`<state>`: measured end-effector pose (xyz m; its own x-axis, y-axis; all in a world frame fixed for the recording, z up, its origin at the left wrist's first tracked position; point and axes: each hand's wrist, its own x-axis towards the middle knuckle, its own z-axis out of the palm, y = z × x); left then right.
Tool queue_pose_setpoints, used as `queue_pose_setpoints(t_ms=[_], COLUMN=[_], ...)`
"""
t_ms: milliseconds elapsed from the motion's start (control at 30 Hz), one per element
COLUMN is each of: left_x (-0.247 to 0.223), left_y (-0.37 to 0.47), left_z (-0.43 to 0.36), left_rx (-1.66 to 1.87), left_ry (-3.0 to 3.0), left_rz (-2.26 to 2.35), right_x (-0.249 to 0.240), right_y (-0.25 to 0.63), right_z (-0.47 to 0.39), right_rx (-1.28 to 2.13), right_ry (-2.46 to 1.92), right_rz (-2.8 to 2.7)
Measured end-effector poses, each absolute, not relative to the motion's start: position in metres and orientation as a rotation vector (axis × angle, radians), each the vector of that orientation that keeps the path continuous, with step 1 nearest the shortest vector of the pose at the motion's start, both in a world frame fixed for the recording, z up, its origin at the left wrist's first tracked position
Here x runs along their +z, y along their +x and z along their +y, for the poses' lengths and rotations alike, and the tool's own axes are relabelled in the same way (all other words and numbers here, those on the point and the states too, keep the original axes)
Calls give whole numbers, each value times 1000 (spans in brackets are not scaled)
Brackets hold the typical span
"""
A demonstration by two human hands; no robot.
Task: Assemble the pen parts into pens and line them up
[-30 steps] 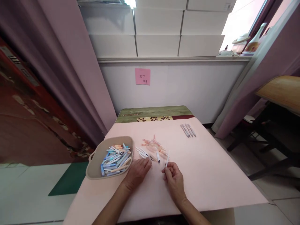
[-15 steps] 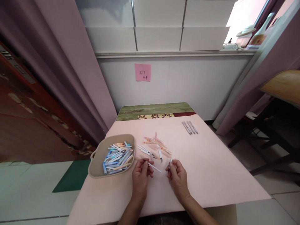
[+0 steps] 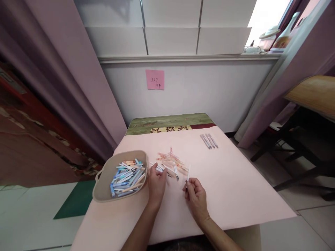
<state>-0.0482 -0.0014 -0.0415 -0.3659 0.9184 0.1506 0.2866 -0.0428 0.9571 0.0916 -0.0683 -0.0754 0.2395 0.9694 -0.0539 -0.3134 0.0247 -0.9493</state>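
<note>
My right hand [image 3: 195,196] pinches a white pen refill [image 3: 188,172] that points up and away from me. My left hand [image 3: 157,184] is over several white refills [image 3: 159,168] beside the basket, thumb and index finger apart; whether it touches them I cannot tell. Just beyond, clear pink pen barrels [image 3: 170,157] lie in a loose, crossed heap with more refills among them. To the left, a beige basket [image 3: 102,190] holds many blue, white, grey and tan pen parts [image 3: 128,177].
A row of several pens [image 3: 209,141] lies at the back right of the pink-covered table [image 3: 235,195]. A pink note [image 3: 155,80] is stuck on the wall behind. Dark chair legs [image 3: 285,153] and a wooden top [image 3: 314,94] stand at the right.
My left hand has moved forward and left to the refills, and the refill it held has left its fingers. The right hand still holds its refill, now more fully in view.
</note>
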Motion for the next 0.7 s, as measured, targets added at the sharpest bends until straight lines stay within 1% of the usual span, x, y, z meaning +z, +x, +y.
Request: queue_pose_setpoints(t_ms=[67, 267, 367, 567, 700], left_x=[-43, -37, -42, -65, -71], left_y=[-49, -55, -67, -89, -95], left_z=[-4, -10, -24, -56, -52], left_rx=[1420, 1275, 1195, 754, 485], left_ry=[1481, 2052, 2294, 2545, 2686], left_rz=[1716, 1626, 1642, 1945, 1981], right_x=[-75, -70, -68, -65, -66], right_y=[92, 96, 99, 105, 106], right_z=[-68, -67, -68, -71, -72], right_rx=[1175, 1160, 1164, 1196, 1225], right_ry=[-1085, -1106, -1104, -1094, -1096], right_rz=[-784, -789, -767, -765, -778])
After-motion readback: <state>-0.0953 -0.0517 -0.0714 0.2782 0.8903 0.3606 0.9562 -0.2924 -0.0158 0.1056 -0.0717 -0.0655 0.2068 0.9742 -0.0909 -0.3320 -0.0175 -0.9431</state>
